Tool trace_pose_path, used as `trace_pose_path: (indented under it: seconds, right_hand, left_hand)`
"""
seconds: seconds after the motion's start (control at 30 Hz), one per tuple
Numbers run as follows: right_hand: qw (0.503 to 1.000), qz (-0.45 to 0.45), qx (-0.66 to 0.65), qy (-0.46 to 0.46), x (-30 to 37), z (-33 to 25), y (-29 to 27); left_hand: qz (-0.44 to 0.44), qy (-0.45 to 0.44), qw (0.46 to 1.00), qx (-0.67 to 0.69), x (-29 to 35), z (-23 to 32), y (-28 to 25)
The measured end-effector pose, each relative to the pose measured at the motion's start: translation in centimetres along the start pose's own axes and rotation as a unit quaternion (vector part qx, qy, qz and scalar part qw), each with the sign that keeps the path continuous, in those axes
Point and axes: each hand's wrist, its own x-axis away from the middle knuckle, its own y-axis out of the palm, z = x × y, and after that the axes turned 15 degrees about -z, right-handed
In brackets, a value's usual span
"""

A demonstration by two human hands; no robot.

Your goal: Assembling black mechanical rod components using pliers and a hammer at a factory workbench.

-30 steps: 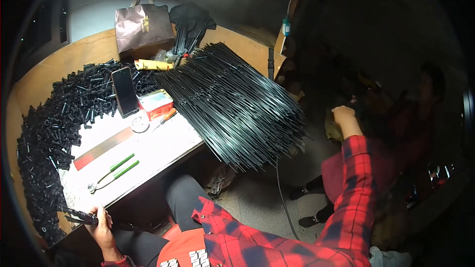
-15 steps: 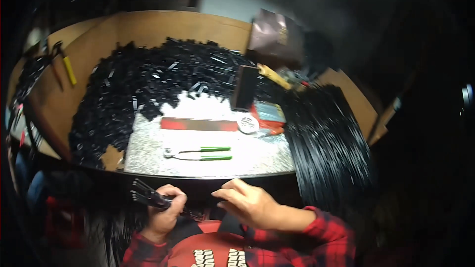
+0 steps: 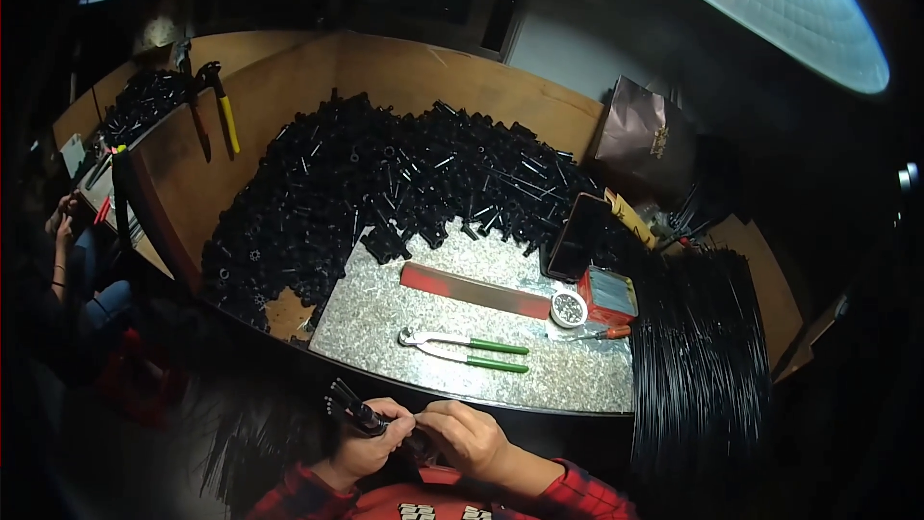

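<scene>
While left fingers (image 3: 393, 410) clasp slim black pieces (image 3: 358, 413), right fingers (image 3: 449, 420) curl alongside; cannot tell whether gripping.

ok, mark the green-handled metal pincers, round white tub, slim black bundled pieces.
Green-handled metal pincers (image 3: 497, 346), head view: upper handle.
Round white tub (image 3: 569, 325), head view: front rim.
Slim black bundled pieces (image 3: 361, 414), head view: visible middle.

A lit lamp (image 3: 775, 0) is located at upper right; a brownish bag (image 3: 640, 140) stands behind a propped phone (image 3: 578, 236).

Bundle (image 3: 358, 414) in left grip (image 3: 372, 449), pincers (image 3: 481, 343) on slab (image 3: 577, 380)
</scene>
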Motion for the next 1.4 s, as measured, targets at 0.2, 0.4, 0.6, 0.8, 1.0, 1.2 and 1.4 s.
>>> trace_pose_path:
  seconds: [0.2,0.4,0.6,0.8,1.0,1.2,1.4]
  right_hand:
    - [0.999,0.008,0.03,-0.008,0.4,1.5,0.2]
    - [0.997,-0.006,0.082,-0.016,0.6,2.0,0.0]
    - [0.994,-0.026,0.067,0.083,0.9,2.5,-0.1]
    - [0.97,0.044,-0.182,0.152,-0.6,2.1,-0.4]
    - [0.962,0.015,-0.246,0.114,-1.0,0.2,0.5]
    - [0.961,0.0,-0.249,0.117,-0.7,-0.4,0.9]
    - [0.964,-0.01,-0.235,0.12,-1.0,-0.5,0.8]
  left_hand:
    - [0.003,-0.005,1.0,-0.001,-1.2,-0.8,0.0]
    - [-0.011,0.019,0.999,-0.039,-1.5,-1.3,0.3]
    - [-0.009,0.021,0.999,-0.047,-2.1,-2.8,0.1]
    - [-0.013,0.109,0.991,-0.073,-2.7,-2.6,-0.5]
    - [-0.029,0.064,0.997,-0.032,-1.5,-2.3,-0.2]
    - [-0.063,0.007,0.998,0.025,-0.7,-1.1,0.2]
    - [-0.039,0.042,0.998,0.034,-0.7,-2.3,0.3]
